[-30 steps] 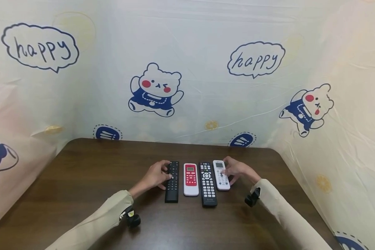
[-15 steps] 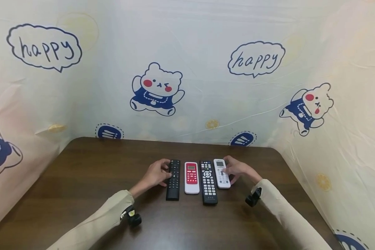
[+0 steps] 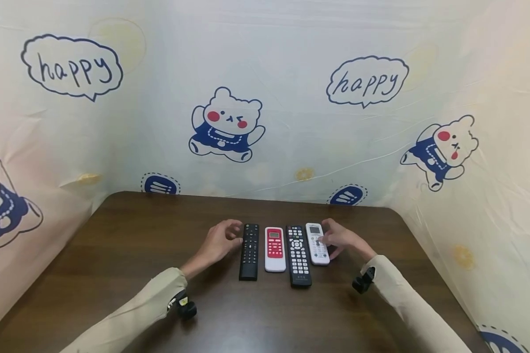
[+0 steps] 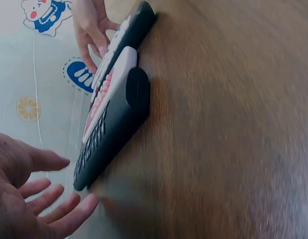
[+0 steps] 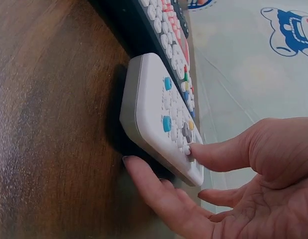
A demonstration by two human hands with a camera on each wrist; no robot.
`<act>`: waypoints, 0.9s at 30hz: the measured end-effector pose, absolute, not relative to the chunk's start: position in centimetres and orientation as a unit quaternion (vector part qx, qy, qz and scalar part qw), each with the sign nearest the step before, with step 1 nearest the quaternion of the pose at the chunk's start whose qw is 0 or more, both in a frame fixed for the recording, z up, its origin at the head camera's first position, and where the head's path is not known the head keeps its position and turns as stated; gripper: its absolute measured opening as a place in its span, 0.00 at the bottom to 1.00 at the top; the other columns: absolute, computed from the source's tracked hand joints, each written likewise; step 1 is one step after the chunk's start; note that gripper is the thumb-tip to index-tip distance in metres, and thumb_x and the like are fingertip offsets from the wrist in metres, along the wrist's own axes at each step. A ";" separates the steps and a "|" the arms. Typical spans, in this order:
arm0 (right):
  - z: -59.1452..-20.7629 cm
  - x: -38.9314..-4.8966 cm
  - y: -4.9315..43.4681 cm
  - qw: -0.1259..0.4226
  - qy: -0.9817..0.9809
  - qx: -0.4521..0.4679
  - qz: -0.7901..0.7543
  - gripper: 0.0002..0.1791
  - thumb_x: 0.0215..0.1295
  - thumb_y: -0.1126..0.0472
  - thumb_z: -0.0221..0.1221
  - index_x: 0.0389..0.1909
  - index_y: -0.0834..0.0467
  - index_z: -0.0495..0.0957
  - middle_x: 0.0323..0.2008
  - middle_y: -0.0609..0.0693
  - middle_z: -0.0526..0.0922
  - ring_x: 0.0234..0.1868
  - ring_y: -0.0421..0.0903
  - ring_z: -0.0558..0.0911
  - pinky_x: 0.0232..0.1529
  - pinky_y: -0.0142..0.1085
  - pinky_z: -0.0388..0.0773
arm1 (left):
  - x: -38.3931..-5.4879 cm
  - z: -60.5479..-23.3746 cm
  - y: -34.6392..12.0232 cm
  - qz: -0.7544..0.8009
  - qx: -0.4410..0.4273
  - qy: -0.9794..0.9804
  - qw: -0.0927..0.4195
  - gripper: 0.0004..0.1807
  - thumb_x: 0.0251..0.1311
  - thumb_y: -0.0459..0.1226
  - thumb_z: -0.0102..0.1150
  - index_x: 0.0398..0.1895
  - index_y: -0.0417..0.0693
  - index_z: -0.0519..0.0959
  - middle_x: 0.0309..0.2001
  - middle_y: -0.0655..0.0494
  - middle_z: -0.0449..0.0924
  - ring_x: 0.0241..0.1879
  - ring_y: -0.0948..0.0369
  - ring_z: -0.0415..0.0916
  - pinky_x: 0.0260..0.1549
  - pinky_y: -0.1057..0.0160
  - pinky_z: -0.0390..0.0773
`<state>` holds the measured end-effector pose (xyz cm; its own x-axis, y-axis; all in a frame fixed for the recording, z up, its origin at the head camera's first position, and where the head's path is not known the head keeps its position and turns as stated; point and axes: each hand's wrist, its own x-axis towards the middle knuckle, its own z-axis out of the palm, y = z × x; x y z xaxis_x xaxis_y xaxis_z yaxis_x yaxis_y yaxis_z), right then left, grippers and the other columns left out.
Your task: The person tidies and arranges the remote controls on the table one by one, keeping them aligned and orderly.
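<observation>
Four remote controls lie side by side on a brown wooden table [image 3: 265,314]. At the left end is a black remote control [image 3: 249,260]; my left hand [image 3: 218,241] is beside its left edge. The left wrist view shows that hand's fingers spread, with a gap between thumb and fingers and nothing held. To the right come a red and white remote control [image 3: 275,264] and a black remote control with white buttons [image 3: 299,267]. At the right end, my right hand [image 3: 341,238] pinches a white remote control [image 5: 159,114], thumb on its buttons and fingers along its side edge.
A pale cloth backdrop [image 3: 291,147] with bear drawings and "happy" bubbles surrounds the table's back and sides. Small black cameras, the left camera [image 3: 186,308] and the right camera [image 3: 363,281], are strapped to the sleeved wrists.
My left thumb has come off the black remote control and that hand now stands just beside it. My right hand keeps its place on the white remote control. The head view has shifted slightly.
</observation>
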<state>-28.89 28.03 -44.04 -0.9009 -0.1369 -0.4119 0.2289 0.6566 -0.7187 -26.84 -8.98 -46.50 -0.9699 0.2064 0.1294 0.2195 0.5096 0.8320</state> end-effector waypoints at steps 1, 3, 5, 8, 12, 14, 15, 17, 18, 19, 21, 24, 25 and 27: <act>-44.1 -28.9 28.0 0.219 0.883 0.027 -0.414 0.38 0.76 0.65 0.59 0.78 0.66 0.50 0.60 0.74 0.70 0.55 0.64 0.80 0.37 0.47 0.91 | -26.9 -46.5 -9.2 -0.469 -0.125 -0.874 0.015 0.25 0.63 0.27 0.69 0.64 0.37 0.78 0.55 0.40 0.83 0.49 0.48 0.83 0.45 0.49 0.87; -44.2 -29.0 27.9 0.214 0.887 0.027 -0.408 0.37 0.76 0.65 0.59 0.78 0.66 0.50 0.60 0.74 0.71 0.56 0.65 0.80 0.36 0.47 0.91 | -27.0 -46.5 -9.6 -0.457 -0.133 -0.879 0.023 0.26 0.63 0.28 0.70 0.65 0.39 0.78 0.57 0.41 0.83 0.53 0.46 0.82 0.52 0.45 0.84; -44.3 -29.1 27.8 0.207 0.893 0.026 -0.400 0.37 0.77 0.65 0.58 0.78 0.66 0.51 0.59 0.74 0.72 0.55 0.65 0.80 0.36 0.47 0.91 | -27.1 -46.5 -10.3 -0.449 -0.147 -0.881 0.025 0.27 0.64 0.29 0.69 0.67 0.38 0.76 0.60 0.40 0.81 0.56 0.44 0.81 0.56 0.42 0.82; -44.4 -29.3 27.6 0.191 0.905 0.020 -0.381 0.35 0.77 0.65 0.57 0.78 0.67 0.51 0.57 0.73 0.73 0.52 0.63 0.81 0.35 0.45 0.90 | -27.3 -46.4 -11.6 -0.410 -0.174 -0.895 0.027 0.30 0.64 0.31 0.70 0.70 0.39 0.74 0.66 0.39 0.78 0.63 0.41 0.77 0.62 0.38 0.78; -44.5 -29.5 27.5 0.143 0.926 0.006 -0.348 0.33 0.78 0.66 0.56 0.77 0.68 0.54 0.56 0.72 0.74 0.46 0.59 0.83 0.37 0.45 0.89 | -27.5 -45.9 -13.7 -0.333 -0.207 -0.919 0.033 0.35 0.65 0.34 0.71 0.74 0.42 0.71 0.73 0.38 0.70 0.72 0.39 0.69 0.68 0.33 0.71; -44.6 -29.6 27.5 0.102 0.943 -0.009 -0.315 0.32 0.78 0.64 0.56 0.76 0.68 0.57 0.58 0.71 0.74 0.49 0.60 0.82 0.43 0.49 0.88 | -27.7 -45.5 -14.7 -0.309 -0.214 -0.926 0.038 0.36 0.66 0.37 0.71 0.75 0.44 0.70 0.75 0.39 0.68 0.73 0.39 0.66 0.69 0.32 0.69; -44.6 -29.6 27.5 0.081 0.950 -0.018 -0.300 0.31 0.78 0.64 0.56 0.75 0.68 0.58 0.59 0.71 0.73 0.51 0.60 0.82 0.47 0.50 0.87 | -27.8 -45.3 -15.1 -0.302 -0.217 -0.927 0.039 0.36 0.66 0.38 0.71 0.76 0.46 0.70 0.76 0.40 0.67 0.74 0.39 0.66 0.69 0.32 0.68; -44.6 -29.7 27.6 0.037 0.961 -0.039 -0.271 0.30 0.79 0.63 0.55 0.75 0.69 0.59 0.62 0.70 0.71 0.57 0.62 0.79 0.55 0.54 0.83 | -28.1 -44.9 -15.9 -0.292 -0.224 -0.929 0.042 0.36 0.67 0.41 0.70 0.77 0.48 0.69 0.77 0.41 0.66 0.75 0.40 0.64 0.70 0.31 0.67; -44.7 -29.6 27.7 0.014 0.965 -0.051 -0.257 0.30 0.79 0.63 0.55 0.75 0.69 0.60 0.64 0.70 0.71 0.60 0.63 0.78 0.58 0.56 0.81 | -28.2 -44.8 -16.2 -0.287 -0.228 -0.929 0.042 0.37 0.67 0.42 0.70 0.77 0.49 0.69 0.78 0.42 0.65 0.76 0.40 0.63 0.70 0.31 0.66; -44.7 -29.6 27.7 -0.006 0.967 -0.063 -0.246 0.30 0.79 0.62 0.56 0.75 0.69 0.60 0.65 0.70 0.70 0.63 0.63 0.77 0.62 0.58 0.79 | -28.3 -44.7 -16.5 -0.283 -0.233 -0.930 0.042 0.37 0.68 0.44 0.70 0.78 0.51 0.68 0.79 0.43 0.64 0.77 0.41 0.62 0.71 0.31 0.65; -44.7 -29.6 27.8 -0.034 0.966 -0.086 -0.241 0.31 0.78 0.63 0.57 0.75 0.68 0.61 0.68 0.69 0.68 0.68 0.65 0.74 0.66 0.60 0.76 | -28.4 -44.5 -16.9 -0.272 -0.241 -0.931 0.043 0.38 0.68 0.45 0.69 0.79 0.52 0.67 0.80 0.45 0.63 0.78 0.41 0.59 0.72 0.30 0.62; -44.7 -29.5 27.8 -0.061 0.964 -0.115 -0.234 0.32 0.77 0.61 0.59 0.76 0.67 0.61 0.72 0.68 0.66 0.73 0.65 0.70 0.70 0.62 0.72 | -28.4 -44.4 -17.5 -0.256 -0.252 -0.932 0.043 0.39 0.68 0.46 0.69 0.79 0.53 0.66 0.80 0.46 0.62 0.80 0.41 0.55 0.74 0.29 0.58; -44.6 -29.4 27.8 -0.065 0.962 -0.122 -0.234 0.33 0.77 0.60 0.60 0.77 0.66 0.61 0.74 0.66 0.65 0.74 0.65 0.68 0.71 0.62 0.70 | -28.4 -44.4 -17.6 -0.252 -0.256 -0.932 0.043 0.39 0.68 0.47 0.69 0.79 0.53 0.66 0.80 0.47 0.62 0.81 0.42 0.54 0.75 0.30 0.55; -44.6 -29.3 27.8 -0.074 0.961 -0.139 -0.228 0.35 0.77 0.58 0.61 0.78 0.64 0.60 0.76 0.65 0.63 0.76 0.64 0.66 0.73 0.63 0.68 | -28.4 -44.4 -17.8 -0.245 -0.265 -0.932 0.044 0.40 0.67 0.49 0.69 0.79 0.53 0.67 0.80 0.48 0.62 0.81 0.42 0.52 0.78 0.33 0.51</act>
<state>-29.27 27.83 -44.62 -0.9503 -0.2341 0.2053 -0.3014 0.8572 -0.4176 -28.45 -17.82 -44.37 -0.8552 0.4727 0.2125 0.5161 0.7395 0.4322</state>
